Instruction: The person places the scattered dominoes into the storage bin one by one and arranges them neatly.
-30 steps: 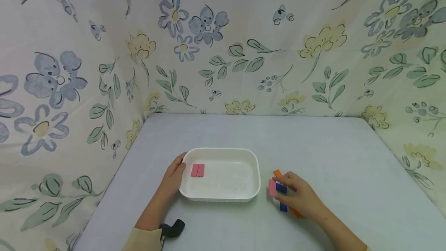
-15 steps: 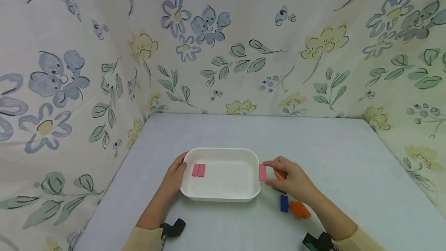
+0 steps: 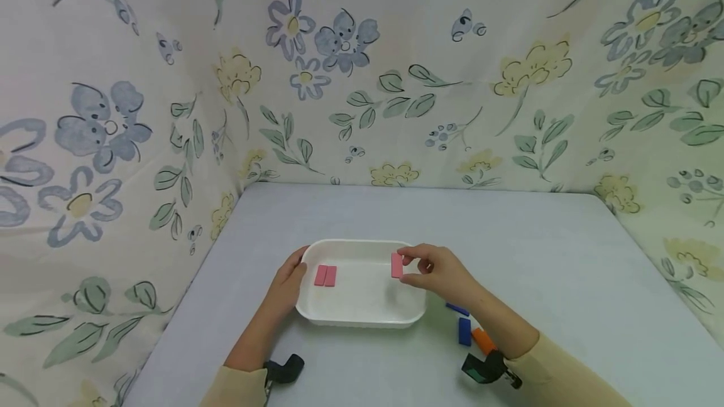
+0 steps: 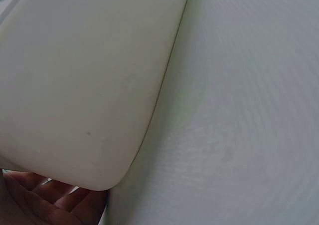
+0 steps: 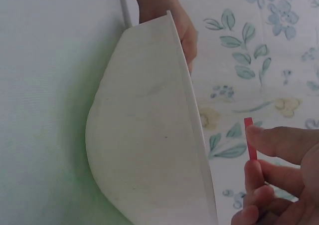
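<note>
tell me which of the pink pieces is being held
The pink piece in the right hand's grip, above the tray, toward its right end; the other two lie side by side on its floor, toward the left end.

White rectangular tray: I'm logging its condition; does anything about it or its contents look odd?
Tiny dark specks on the outside of the white rectangular tray look odd against its pale surface; dirt or damage, I cannot tell. Two flat pink rectangular pieces lie side by side inside.

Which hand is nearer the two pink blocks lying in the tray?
Left. The left hand grips the tray beside the pair; the right hand pinches another block over the tray's opposite end.
</note>
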### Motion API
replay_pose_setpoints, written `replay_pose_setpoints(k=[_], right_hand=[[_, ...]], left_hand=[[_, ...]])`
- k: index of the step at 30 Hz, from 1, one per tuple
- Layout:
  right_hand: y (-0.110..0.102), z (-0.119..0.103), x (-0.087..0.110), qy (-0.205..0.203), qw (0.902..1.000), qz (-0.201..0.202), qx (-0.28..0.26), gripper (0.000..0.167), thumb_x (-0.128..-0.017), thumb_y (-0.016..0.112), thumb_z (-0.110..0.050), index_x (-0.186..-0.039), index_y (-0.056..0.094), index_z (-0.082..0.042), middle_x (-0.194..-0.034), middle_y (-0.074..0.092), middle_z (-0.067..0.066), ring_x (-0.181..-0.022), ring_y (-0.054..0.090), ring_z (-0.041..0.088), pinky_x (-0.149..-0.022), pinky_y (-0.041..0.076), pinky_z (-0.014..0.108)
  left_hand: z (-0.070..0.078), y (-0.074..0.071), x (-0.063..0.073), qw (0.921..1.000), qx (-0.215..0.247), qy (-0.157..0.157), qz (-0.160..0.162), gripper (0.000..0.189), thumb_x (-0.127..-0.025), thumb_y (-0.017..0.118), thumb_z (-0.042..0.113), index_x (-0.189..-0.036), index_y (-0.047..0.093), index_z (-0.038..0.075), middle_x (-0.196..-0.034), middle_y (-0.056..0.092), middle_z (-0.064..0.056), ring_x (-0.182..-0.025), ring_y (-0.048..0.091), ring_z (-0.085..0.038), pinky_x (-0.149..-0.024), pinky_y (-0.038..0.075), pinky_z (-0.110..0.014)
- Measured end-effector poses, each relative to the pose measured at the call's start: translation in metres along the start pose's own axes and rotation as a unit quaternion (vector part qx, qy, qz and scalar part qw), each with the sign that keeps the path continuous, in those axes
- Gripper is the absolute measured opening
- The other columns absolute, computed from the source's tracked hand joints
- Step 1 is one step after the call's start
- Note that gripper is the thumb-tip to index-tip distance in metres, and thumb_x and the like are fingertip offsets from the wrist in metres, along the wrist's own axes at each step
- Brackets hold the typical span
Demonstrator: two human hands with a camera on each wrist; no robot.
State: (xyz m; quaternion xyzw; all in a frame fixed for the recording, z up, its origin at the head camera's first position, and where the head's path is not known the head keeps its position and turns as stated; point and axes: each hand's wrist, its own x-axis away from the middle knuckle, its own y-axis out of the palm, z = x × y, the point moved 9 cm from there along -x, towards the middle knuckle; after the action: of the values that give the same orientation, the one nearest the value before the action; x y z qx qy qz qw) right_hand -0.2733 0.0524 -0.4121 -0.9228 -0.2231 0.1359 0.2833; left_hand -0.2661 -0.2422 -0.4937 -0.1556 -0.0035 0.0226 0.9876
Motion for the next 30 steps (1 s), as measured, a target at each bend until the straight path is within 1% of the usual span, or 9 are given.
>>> replay_pose_setpoints(k=[4, 6, 11, 13, 14, 18, 22, 27, 30], right_hand=[[0.007, -0.002, -0.009, 0.003, 1.0, -0.007, -0.001, 0.044, -0.084, 0.083, -0.02, -0.125, 0.07, -0.011, -0.1, 0.066, -0.003, -0.073, 0.05, 0.019, -0.057, 0.04, 0.022], [0.01, -0.003, -0.014, 0.004, 0.9999, -0.01, -0.001, 0.044, -0.083, 0.083, -0.019, -0.125, 0.07, -0.011, -0.101, 0.067, -0.001, -0.074, 0.049, 0.019, -0.057, 0.04, 0.022], [0.019, -0.008, -0.026, 0.018, 0.9996, -0.017, 0.009, 0.045, -0.083, 0.084, -0.018, -0.125, 0.071, -0.011, -0.103, 0.069, 0.006, -0.074, 0.05, 0.019, -0.057, 0.039, 0.023], [0.025, -0.008, -0.031, 0.032, 0.9992, -0.022, 0.011, 0.046, -0.082, 0.085, -0.018, -0.125, 0.071, -0.012, -0.103, 0.069, 0.007, -0.075, 0.05, 0.02, -0.057, 0.039, 0.023], [0.027, -0.009, -0.033, 0.039, 0.9989, -0.024, 0.013, 0.046, -0.082, 0.085, -0.018, -0.125, 0.071, -0.013, -0.104, 0.069, 0.007, -0.076, 0.05, 0.02, -0.057, 0.039, 0.023], [0.038, -0.008, -0.042, 0.054, 0.9977, -0.036, 0.021, 0.045, -0.08, 0.086, -0.019, -0.123, 0.072, -0.014, -0.101, 0.069, 0.002, -0.079, 0.051, 0.019, -0.061, 0.042, 0.026], [0.051, -0.006, -0.052, 0.062, 0.9964, -0.053, 0.025, 0.044, -0.08, 0.086, -0.019, -0.122, 0.073, -0.015, -0.098, 0.069, -0.002, -0.08, 0.053, 0.019, -0.064, 0.046, 0.029], [0.064, -0.003, -0.064, 0.082, 0.9932, -0.073, 0.038, 0.047, -0.08, 0.086, -0.023, -0.124, 0.072, -0.015, -0.093, 0.068, -0.009, -0.078, 0.057, 0.018, -0.064, 0.05, 0.029], [0.069, -0.002, -0.068, 0.093, 0.9915, -0.08, 0.042, 0.047, -0.08, 0.086, -0.024, -0.125, 0.071, -0.016, -0.091, 0.067, -0.01, -0.081, 0.057, 0.017, -0.066, 0.051, 0.029]], left_hand=[[0.0, 0.0, 0.001, 1.0, 0.002, -0.004, 0.0, 0.044, -0.108, 0.039, 0.018, -0.152, 0.042, 0.013, -0.155, 0.042, -0.011, -0.144, 0.035, -0.031, -0.114, 0.03, -0.052], [0.0, -0.001, 0.0, 1.0, 0.002, -0.003, -0.001, 0.044, -0.108, 0.038, 0.019, -0.152, 0.041, 0.013, -0.155, 0.042, -0.011, -0.144, 0.035, -0.031, -0.114, 0.03, -0.052], [0.004, -0.001, 0.0, 0.9999, 0.001, 0.017, 0.0, 0.044, -0.108, 0.039, 0.016, -0.15, 0.043, 0.009, -0.152, 0.044, -0.014, -0.142, 0.038, -0.032, -0.114, 0.03, -0.052], [0.005, -0.001, 0.0, 0.9997, 0.002, 0.023, 0.0, 0.044, -0.107, 0.039, 0.014, -0.15, 0.043, 0.007, -0.152, 0.045, -0.016, -0.142, 0.038, -0.033, -0.115, 0.029, -0.053], [0.005, -0.001, 0.0, 0.9998, 0.001, 0.021, 0.0, 0.043, -0.107, 0.039, 0.015, -0.15, 0.043, 0.007, -0.152, 0.045, -0.016, -0.141, 0.038, -0.033, -0.115, 0.029, -0.053], [0.003, 0.0, 0.0, 0.9998, 0.005, 0.018, -0.004, 0.044, -0.108, 0.039, 0.015, -0.15, 0.043, 0.007, -0.151, 0.045, -0.016, -0.141, 0.039, -0.033, -0.114, 0.029, -0.053], [0.002, -0.001, 0.0, 0.9999, -0.002, 0.017, -0.002, 0.043, -0.108, 0.039, 0.015, -0.15, 0.043, 0.008, -0.151, 0.045, -0.015, -0.14, 0.04, -0.033, -0.113, 0.03, -0.054], [0.001, -0.002, -0.001, 0.9998, -0.005, 0.02, 0.001, 0.043, -0.107, 0.039, 0.015, -0.15, 0.043, 0.008, -0.151, 0.046, -0.015, -0.14, 0.04, -0.033, -0.113, 0.031, -0.054], [0.002, -0.002, -0.001, 0.9997, -0.001, 0.023, -0.002, 0.043, -0.107, 0.039, 0.013, -0.15, 0.043, 0.007, -0.151, 0.045, -0.016, -0.141, 0.039, -0.034, -0.114, 0.029, -0.053]])
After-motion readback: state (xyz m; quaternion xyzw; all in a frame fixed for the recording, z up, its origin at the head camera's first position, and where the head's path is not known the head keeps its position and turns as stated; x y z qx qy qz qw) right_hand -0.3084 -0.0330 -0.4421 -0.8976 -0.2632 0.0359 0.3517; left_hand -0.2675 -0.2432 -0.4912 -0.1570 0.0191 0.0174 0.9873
